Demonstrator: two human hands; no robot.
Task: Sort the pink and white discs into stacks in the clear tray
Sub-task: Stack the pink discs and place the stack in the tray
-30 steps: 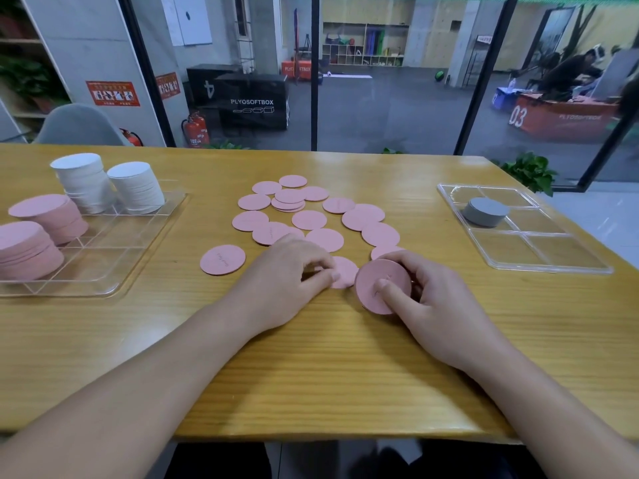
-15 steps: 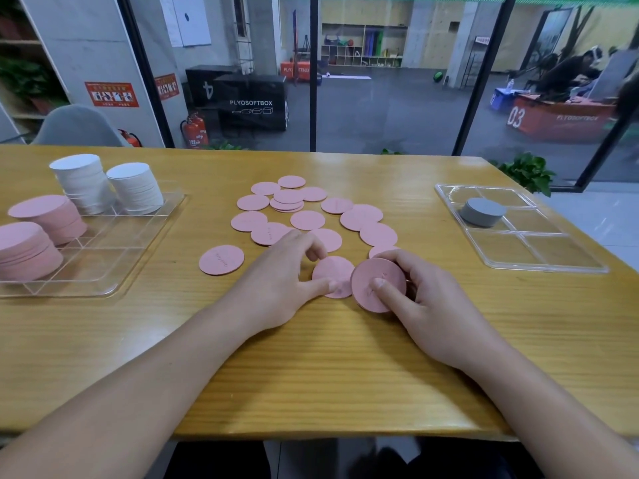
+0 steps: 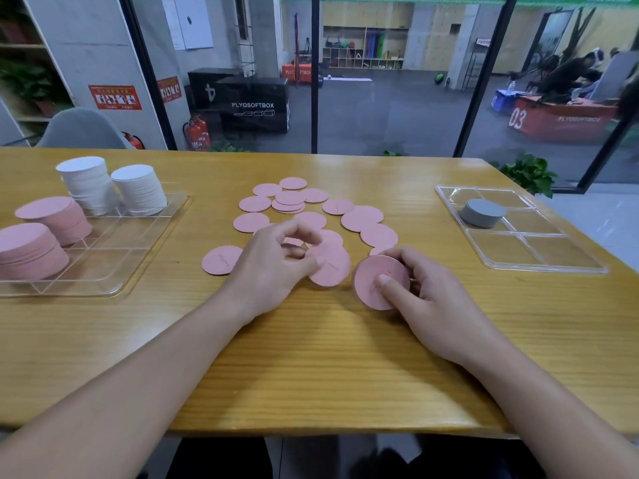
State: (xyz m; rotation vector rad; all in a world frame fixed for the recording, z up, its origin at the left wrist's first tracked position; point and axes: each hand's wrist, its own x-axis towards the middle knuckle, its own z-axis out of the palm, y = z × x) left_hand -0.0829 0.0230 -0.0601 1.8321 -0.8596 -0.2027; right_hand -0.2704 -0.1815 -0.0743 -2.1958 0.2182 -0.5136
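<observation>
gathering step: the right hand (image 3: 425, 295) grips a small pink stack (image 3: 380, 281) while the left hand (image 3: 276, 267) pinches a loose pink disc (image 3: 330, 267) at its three o'clock, which likely next joins that stack before the clear tray (image 3: 138, 243) at nine o'clock on the desk (image 3: 345, 357).

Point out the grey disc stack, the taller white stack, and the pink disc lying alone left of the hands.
Grey stack (image 3: 482, 211), head view, on its top face.
Taller white stack (image 3: 89, 183), head view, on its side.
Lone pink disc (image 3: 221, 260), head view, on its flat centre.
</observation>
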